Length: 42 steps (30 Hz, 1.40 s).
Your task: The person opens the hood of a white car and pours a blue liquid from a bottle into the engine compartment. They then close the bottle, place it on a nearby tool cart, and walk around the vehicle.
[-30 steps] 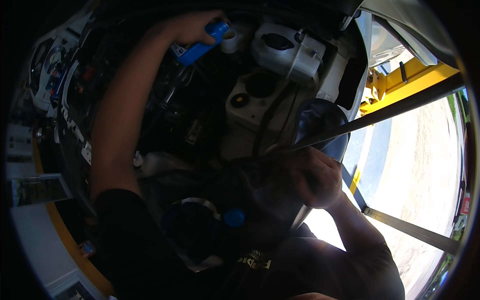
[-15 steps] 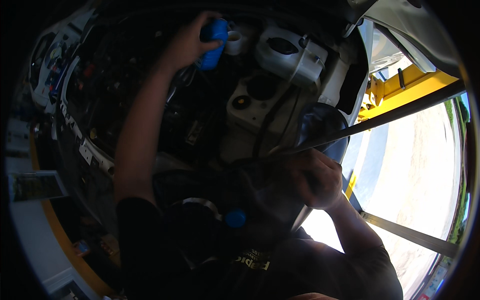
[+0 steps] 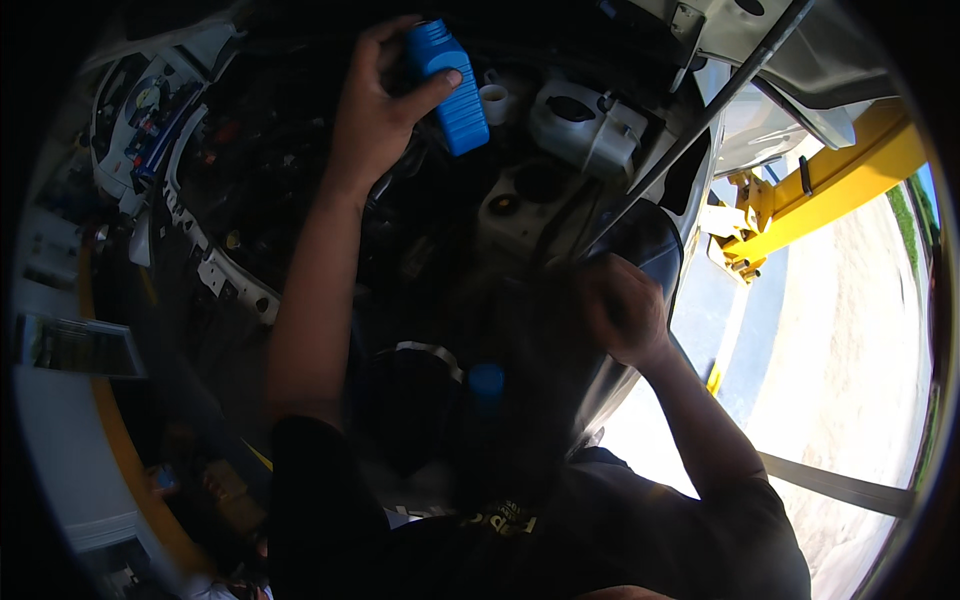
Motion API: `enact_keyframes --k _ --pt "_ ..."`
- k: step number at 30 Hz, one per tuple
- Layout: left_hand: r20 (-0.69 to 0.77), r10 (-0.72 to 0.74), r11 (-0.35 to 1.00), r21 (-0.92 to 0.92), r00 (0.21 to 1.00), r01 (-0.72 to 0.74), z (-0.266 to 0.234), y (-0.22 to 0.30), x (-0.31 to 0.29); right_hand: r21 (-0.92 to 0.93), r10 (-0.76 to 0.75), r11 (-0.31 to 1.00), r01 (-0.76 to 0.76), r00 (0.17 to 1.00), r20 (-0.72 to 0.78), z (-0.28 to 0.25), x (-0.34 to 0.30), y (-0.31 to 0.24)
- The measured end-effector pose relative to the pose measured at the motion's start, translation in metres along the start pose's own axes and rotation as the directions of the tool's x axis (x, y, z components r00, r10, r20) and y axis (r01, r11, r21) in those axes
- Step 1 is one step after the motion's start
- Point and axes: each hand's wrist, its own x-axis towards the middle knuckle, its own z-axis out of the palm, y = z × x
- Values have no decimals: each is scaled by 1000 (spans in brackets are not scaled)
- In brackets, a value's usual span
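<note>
My left hand [image 3: 385, 105] is wrapped round a blue plastic bottle [image 3: 458, 100] with ribbed sides, its thumb across the front. The bottle leans over the engine bay, its narrow neck at the upper end of the picture. Just right of it is a white open-topped filler neck [image 3: 493, 104]. Over the near right fender, my right hand [image 3: 628, 312] is closed, fingers curled into shadow; what they hold, if anything, is hidden. A grey hood prop rod [image 3: 700, 125] comes down close to that hand. Lower in the middle sits a round blue cap-like thing [image 3: 487, 380].
A translucent white reservoir [image 3: 585, 130] with a black cap stands right of the filler neck. The dark engine bay [image 3: 270, 190] lies to the left. The raised hood [image 3: 800, 50] hangs at upper right, with a yellow lift arm [image 3: 835, 195] beyond the car. Another vehicle [image 3: 150, 110] is at far left.
The bottle has turned in my left hand, so its neck now shows at the top. My right hand has moved slightly up and left. The whole view has shifted.
</note>
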Motion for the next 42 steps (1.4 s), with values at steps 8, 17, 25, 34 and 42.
enact_keyframes --k 8,17,25,34,42 --pt "-174 -43 997 -67 984 32 3 58 -44 1 -14 1000 14 1000 -14 0 -4 4" --pt "-412 -221 968 17 884 250 35 54 -98 257 119 959 -121 993 23 -8 0 3" --pt "-512 -101 962 170 853 215 41 32 -124 431 336 837 -337 938 81 -45 56 50" --pt "-472 -101 943 237 876 236 46 33 -129 34 -136 989 143 802 581 23 172 60" --pt "-532 -58 969 173 845 176 37 20 -129 320 -59 861 -395 548 835 71 185 20"
